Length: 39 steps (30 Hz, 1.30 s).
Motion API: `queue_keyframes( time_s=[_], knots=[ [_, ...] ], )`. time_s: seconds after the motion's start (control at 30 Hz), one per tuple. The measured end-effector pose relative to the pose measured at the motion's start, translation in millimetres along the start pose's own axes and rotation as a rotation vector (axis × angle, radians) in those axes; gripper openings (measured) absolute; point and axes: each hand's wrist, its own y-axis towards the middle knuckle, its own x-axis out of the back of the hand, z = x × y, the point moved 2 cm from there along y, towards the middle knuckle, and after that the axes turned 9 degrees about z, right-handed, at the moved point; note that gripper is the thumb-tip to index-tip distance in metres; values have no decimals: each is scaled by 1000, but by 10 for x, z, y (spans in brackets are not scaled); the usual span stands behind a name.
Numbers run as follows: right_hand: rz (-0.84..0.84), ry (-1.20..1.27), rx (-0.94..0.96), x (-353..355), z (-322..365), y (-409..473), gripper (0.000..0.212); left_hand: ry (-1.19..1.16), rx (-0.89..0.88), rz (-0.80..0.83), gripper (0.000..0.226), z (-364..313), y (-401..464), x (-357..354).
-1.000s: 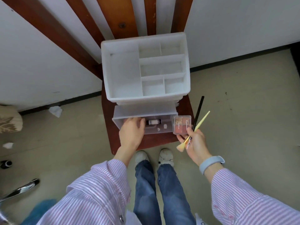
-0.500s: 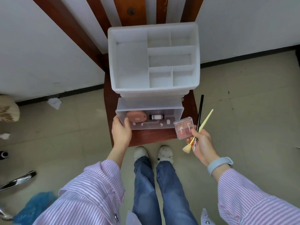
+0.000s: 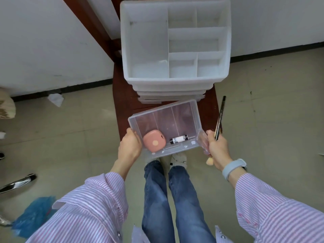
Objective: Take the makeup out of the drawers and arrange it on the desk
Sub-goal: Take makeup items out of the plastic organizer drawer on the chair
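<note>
Now | drawer (image 3: 168, 120) long axis slanted | left hand (image 3: 130, 146) grips it | right hand (image 3: 217, 148) clasps pencil (image 3: 220, 118)

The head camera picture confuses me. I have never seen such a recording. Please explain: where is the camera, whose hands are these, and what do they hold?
There is no machine here. A person wears one camera on the head, and it looks down at their own arms, legs and shoes.

The left hand grips one side of a clear drawer, which is out of the white organizer and held above a brown wooden surface. In the drawer lie a pink case and a small dark tube.

The right hand is at the drawer's other side and also holds a black pencil, a brush with a peach tip and a clear item, too blurred to name.

The organizer's top compartments look empty.
</note>
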Motion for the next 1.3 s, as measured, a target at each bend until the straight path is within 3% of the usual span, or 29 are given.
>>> queue_keyframes(
  time_s=[0.13, 0.23, 0.3, 0.37, 0.47, 0.57, 0.67, 0.8, 0.87, 1.0, 1.1, 1.3],
  knots=[
    [77, -42, -33, -116, -73, 44, 23, 25, 13, -24, 27, 67, 125, 3],
    [86, 30, -46, -175, -105, 21, 18, -34, 6, -145, 33, 28, 120, -13],
    [83, 59, -38, -182, -114, -23, 18, 120, -108, -275, 47, -16, 66, -36],
    [57, 35, -23, -168, -140, -51, 19, 329, -347, -310, 51, -85, 1, -141],
    [5, 8, -4, -152, -209, -36, 19, 532, -551, -169, 37, -115, 21, -407],
    [-9, 38, -4, -161, -283, 2, 19, 571, -481, 0, 51, -100, 158, -562],
    [3, 54, -5, -184, -346, 22, 15, 602, -409, 47, 58, -128, 264, -560],
    [21, 67, -3, -218, -380, 40, 14, 436, -345, 147, 35, -134, 350, -480],
    [31, 70, 2, -230, -363, 41, 14, 308, -321, 197, 36, -169, 360, -431],
    [32, 72, -3, -234, -342, 38, 15, 33, -309, 448, 45, -424, 311, -409],
    [19, 54, -12, -216, -355, 55, 16, 42, -268, 620, 32, -587, 333, -513],
    [3, 54, -53, -203, -411, 57, 11, 369, -331, 529, 39, -733, 396, -619]
  ],
)
